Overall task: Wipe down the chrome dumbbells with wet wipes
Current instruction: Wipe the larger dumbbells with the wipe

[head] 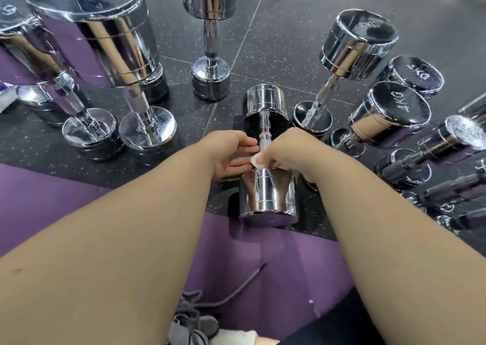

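Note:
A chrome dumbbell (265, 192) lies on the dark floor in front of me, one head near, the other head far. My right hand (286, 152) pinches a small white wet wipe (256, 159) against the handle, just above the near head. My left hand (231, 152) is at the handle's left side with its fingers straight, their tips touching or nearly touching the bar. The middle of the handle is hidden by my fingers.
Several chrome dumbbells stand upright around me: large ones at the left (105, 55), one at the back (210, 42), others at the right (355, 50), some marked 4KG (399, 102). Dark-handled dumbbells (434, 160) lie far right. A purple mat (52, 200) and a shoe (194, 326) are below.

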Demonstrator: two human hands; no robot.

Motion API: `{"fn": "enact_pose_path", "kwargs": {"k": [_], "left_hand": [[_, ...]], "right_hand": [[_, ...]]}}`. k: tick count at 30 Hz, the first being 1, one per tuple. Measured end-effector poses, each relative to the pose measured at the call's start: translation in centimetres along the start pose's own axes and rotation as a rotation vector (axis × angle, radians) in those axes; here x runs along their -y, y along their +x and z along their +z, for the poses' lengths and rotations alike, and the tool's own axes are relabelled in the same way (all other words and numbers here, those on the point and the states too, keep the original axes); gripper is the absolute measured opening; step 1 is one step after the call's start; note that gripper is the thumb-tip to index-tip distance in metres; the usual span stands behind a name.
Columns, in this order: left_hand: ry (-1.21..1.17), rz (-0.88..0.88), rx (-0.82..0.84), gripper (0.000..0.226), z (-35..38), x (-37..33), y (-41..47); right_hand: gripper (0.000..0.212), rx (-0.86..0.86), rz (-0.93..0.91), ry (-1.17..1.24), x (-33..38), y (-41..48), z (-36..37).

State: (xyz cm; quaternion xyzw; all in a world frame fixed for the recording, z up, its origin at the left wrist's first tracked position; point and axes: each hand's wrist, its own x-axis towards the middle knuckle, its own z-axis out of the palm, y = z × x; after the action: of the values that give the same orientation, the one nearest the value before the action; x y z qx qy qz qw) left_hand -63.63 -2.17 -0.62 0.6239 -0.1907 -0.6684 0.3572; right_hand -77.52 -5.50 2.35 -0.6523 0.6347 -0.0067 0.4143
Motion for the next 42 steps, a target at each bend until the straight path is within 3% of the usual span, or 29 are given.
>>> {"fn": "enact_pose_path", "kwargs": {"k": [4, 9, 16, 21, 24, 28, 30, 32, 35, 38, 42], "left_hand": [[0.139, -0.008, 0.029, 0.015, 0.3, -0.2, 0.1], [0.261, -0.035, 0.045, 0.011, 1.0, 0.4, -0.6], [0.361, -0.029, 0.057, 0.003, 0.8, 0.9, -1.9], [0.426, -0.004, -0.002, 0.015, 0.7, 1.4, -1.3], [0.497, 0.011, -0.03, 0.033, 1.0, 1.6, -1.1], [0.536, 0.024, -0.021, 0.029, 1.3, 1.7, -1.8], [0.525, 0.038, -0.035, 0.029, 1.1, 1.4, -1.9], [0.507, 0.04, -0.046, 0.027, 1.0, 1.4, -2.5], [0.493, 0.049, -0.077, 0.023, 0.8, 1.2, -3.2], [0.451, 0.04, -0.055, 0.021, 0.4, 0.7, -3.4], [0.456, -0.001, 0.059, 0.014, 0.4, 0.6, -4.9]], "right_hand": [[0.023, -0.047, 0.082, 0.179, -0.3, 0.2, -0.4], [0.015, 0.016, 0.091, -0.083, -0.6, -1.5, -0.7], [0.035, 0.138, 0.14, -0.127, -0.8, -2.7, -0.8], [0.029, 0.181, 0.126, 0.224, -2.4, -2.4, -0.1], [0.022, 0.242, 0.112, 0.291, -2.7, -2.5, 0.3], [0.019, 0.119, 0.064, 0.119, -1.9, -2.5, -0.6], [0.011, 0.05, 0.042, 0.144, -1.2, -2.4, -1.9], [0.023, 0.022, 0.029, 0.192, -0.8, -2.8, -2.0], [0.011, -0.008, 0.048, 0.207, -1.1, -2.9, 0.0], [0.022, -0.009, 0.079, 0.248, -2.0, -3.0, 0.9], [0.032, 0.028, 0.077, 0.596, -3.3, -4.3, -0.8]]}}
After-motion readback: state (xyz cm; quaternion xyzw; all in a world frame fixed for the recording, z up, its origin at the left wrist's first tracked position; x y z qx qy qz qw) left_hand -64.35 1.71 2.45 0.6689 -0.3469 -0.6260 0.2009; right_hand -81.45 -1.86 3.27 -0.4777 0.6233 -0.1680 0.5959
